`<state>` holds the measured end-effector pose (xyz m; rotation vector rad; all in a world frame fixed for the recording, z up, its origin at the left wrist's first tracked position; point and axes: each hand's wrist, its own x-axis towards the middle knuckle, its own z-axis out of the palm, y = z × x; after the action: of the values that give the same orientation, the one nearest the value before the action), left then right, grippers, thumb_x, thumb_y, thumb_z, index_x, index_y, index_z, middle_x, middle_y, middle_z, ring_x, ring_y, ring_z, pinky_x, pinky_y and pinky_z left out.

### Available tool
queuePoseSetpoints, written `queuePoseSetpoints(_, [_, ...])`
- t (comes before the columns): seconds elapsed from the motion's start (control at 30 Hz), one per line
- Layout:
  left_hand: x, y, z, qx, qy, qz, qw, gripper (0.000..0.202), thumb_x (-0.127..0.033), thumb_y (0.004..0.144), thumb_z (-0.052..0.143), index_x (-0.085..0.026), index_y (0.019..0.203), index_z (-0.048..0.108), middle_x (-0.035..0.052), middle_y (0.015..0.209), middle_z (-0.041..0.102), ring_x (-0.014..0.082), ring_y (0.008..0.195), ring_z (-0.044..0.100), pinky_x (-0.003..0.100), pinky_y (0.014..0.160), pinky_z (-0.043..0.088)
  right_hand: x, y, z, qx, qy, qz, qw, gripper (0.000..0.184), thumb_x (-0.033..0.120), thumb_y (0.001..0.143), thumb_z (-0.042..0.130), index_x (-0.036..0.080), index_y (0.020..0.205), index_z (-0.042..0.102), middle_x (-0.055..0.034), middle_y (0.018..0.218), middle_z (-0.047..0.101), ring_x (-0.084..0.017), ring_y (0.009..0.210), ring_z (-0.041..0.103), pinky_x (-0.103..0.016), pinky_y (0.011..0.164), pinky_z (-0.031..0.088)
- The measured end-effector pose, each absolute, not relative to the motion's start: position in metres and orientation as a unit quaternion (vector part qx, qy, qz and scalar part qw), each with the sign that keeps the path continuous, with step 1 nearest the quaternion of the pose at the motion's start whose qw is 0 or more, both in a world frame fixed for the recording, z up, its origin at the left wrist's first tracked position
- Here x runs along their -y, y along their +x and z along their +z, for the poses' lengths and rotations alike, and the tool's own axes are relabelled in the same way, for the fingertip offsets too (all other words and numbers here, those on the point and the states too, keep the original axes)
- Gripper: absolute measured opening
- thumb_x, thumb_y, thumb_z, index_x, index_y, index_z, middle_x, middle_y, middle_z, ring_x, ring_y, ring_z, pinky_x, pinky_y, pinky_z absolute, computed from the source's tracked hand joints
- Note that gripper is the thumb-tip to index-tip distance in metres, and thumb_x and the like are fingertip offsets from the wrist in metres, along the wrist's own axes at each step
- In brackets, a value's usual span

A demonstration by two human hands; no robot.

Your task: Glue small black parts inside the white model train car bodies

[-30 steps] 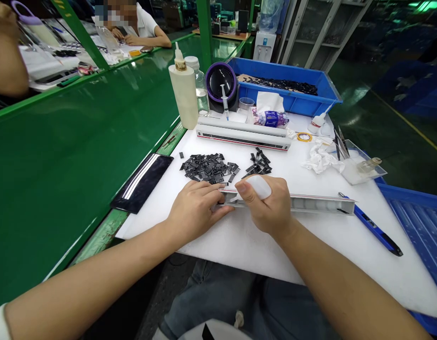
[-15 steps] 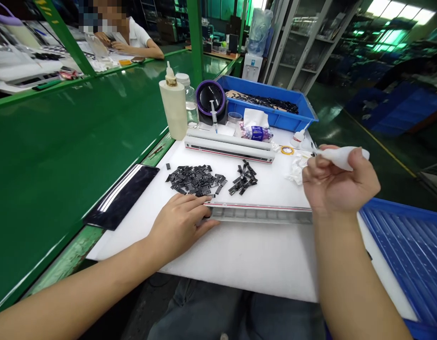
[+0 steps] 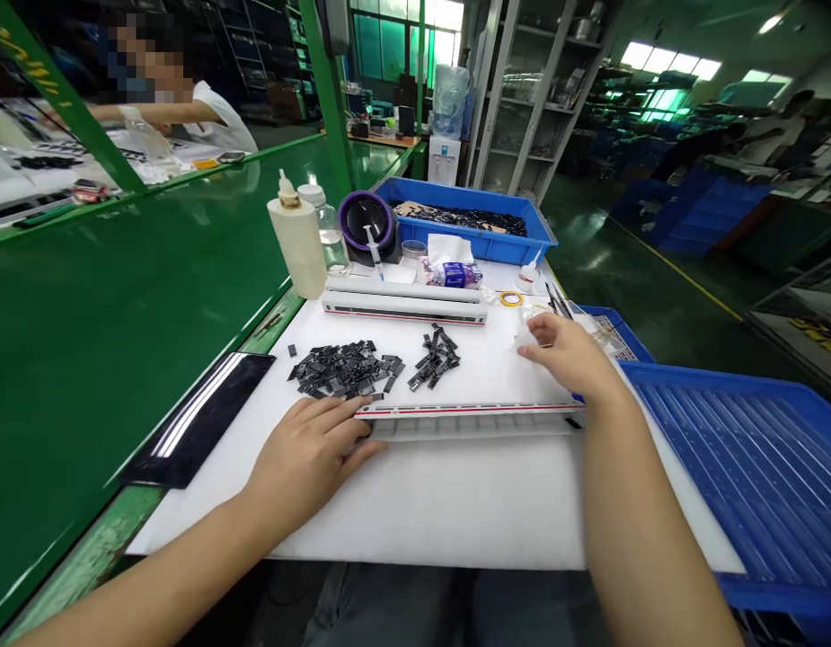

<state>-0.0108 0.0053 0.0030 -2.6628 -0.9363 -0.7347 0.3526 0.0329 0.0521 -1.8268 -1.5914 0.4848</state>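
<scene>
While a green surface (image 3: 119,323) runs along its left edge, a white-topped bench (image 3: 455,512) spreads before a seated person. At the right edge sits a ridged blue tray (image 3: 738,467); at the far edge, a blue bin (image 3: 509,246) holds many small dark parts.

A long white train-car shell (image 3: 482,424), red-striped along its upper rim, lies across the bench roughly parallel to the near edge, its ribbed hollow side facing the person. The left hand (image 3: 307,449) grips its left end, fingers over the top and thumb in front. Toward the right edge, beyond the shell's right end, the right hand (image 3: 570,350) is half curled; something whitish (image 3: 524,334) shows at its fingertips, too unclear to name, and whether it is gripped cannot be told.

Along the left edge lies a glossy dark panel (image 3: 199,422). Near the far edge, two white shell pieces (image 3: 405,312) lie side by side. A cream squeeze bottle (image 3: 298,247) stands at the far-left corner, beside a clear jar (image 3: 332,238).

Just beyond the gripped shell is a broad pile of black rectangular pieces (image 3: 340,367), with a smaller heap (image 3: 435,359) to its right. Smaller still are a tissue pack (image 3: 454,273) near the far edge and a yellow tape roll (image 3: 511,298) toward the far-right corner.
</scene>
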Motion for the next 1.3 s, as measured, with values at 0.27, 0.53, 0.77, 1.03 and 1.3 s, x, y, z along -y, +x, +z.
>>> queuePoseSetpoints(0.27, [-0.01, -0.013, -0.004, 0.316, -0.905, -0.26, 0.114, 0.025, -0.04, 0.093, 0.06, -0.018, 0.082, 0.067, 0.0093, 0.108, 0.075, 0.0266, 0.092, 0.07, 0.042, 0.081, 0.051, -0.035, 0.354, 0.046, 0.636, -0.726, 0.176, 0.192, 0.027, 0.014, 0.067, 0.064, 0.021, 0.092, 0.055, -0.0027, 0.087, 0.064, -0.02, 0.079, 0.058, -0.028, 0.066, 0.038])
queuePoseSetpoints(0.53, [-0.018, -0.019, -0.016, 0.321, -0.9, -0.282, 0.089, 0.025, -0.044, 0.093, 0.057, -0.023, 0.085, 0.068, 0.0071, 0.104, 0.076, 0.0314, 0.096, 0.07, 0.049, 0.086, 0.051, -0.018, 0.357, 0.055, 0.632, -0.718, 0.19, 0.22, 0.042, 0.012, 0.063, 0.069, 0.02, 0.102, 0.057, -0.0038, 0.095, 0.067, -0.018, 0.085, 0.062, -0.026, 0.069, 0.044])
queuePoseSetpoints(0.77, [-0.017, -0.018, -0.014, 0.305, -0.902, -0.292, 0.091, 0.023, -0.042, 0.093, 0.057, -0.023, 0.086, 0.068, 0.0076, 0.107, 0.075, 0.0312, 0.092, 0.071, 0.049, 0.082, 0.052, 0.003, 0.429, 0.072, 0.411, -0.756, 0.089, 0.502, 0.041, 0.04, 0.07, 0.072, 0.018, 0.104, 0.063, 0.0005, 0.076, 0.06, -0.016, 0.064, 0.06, -0.032, 0.065, 0.052])
queuePoseSetpoints(1.03, [-0.016, -0.012, -0.01, 0.312, -0.896, -0.299, 0.1, 0.025, -0.04, 0.093, 0.058, -0.021, 0.081, 0.068, 0.0087, 0.105, 0.075, 0.0282, 0.091, 0.071, 0.044, 0.08, 0.052, -0.023, 0.464, 0.053, 0.407, -0.759, 0.126, 0.493, 0.036, 0.045, 0.065, 0.074, 0.013, 0.08, 0.069, -0.001, 0.059, 0.06, -0.014, 0.053, 0.051, -0.028, 0.051, 0.042])
queuePoseSetpoints(1.3, [-0.01, -0.01, -0.008, 0.323, -0.895, -0.28, 0.125, 0.027, -0.036, 0.094, 0.057, -0.019, 0.077, 0.069, 0.0086, 0.107, 0.075, 0.0263, 0.087, 0.069, 0.042, 0.076, 0.052, -0.024, 0.446, 0.059, 0.395, -0.737, 0.037, 0.546, 0.025, 0.034, 0.054, 0.082, 0.016, 0.059, 0.064, 0.0007, 0.049, 0.052, -0.015, 0.052, 0.044, -0.033, 0.055, 0.031])
